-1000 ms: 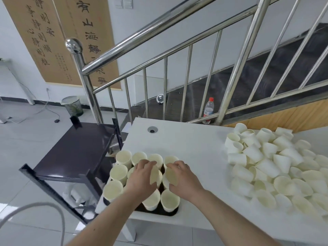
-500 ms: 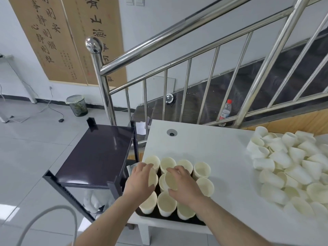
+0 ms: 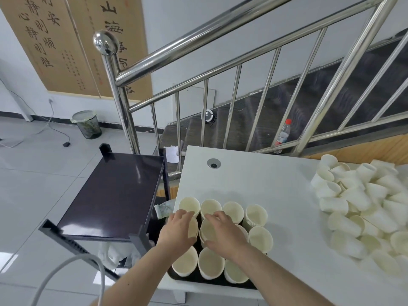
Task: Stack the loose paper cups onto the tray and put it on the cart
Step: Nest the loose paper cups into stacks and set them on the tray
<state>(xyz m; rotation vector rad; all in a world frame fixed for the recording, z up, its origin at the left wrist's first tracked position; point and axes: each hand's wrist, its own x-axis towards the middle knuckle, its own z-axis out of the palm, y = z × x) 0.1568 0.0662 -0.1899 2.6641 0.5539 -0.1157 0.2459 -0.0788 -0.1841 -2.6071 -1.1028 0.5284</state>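
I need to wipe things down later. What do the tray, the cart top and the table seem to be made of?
Tray: black, smooth, probably plastic, though little of it shows under the cups. Cart top: dark and glossy, mirroring the light; lacquered board, glass or plastic, cannot tell. Table: white, matte and even, likely laminate.

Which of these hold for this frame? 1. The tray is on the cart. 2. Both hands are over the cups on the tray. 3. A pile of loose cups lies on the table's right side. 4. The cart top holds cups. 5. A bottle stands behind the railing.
1. False: the tray sits on the table, beside the cart.
2. True: left hand, right hand.
3. True: pile.
4. False: nothing on the cart's top.
5. True: bottle, railing.
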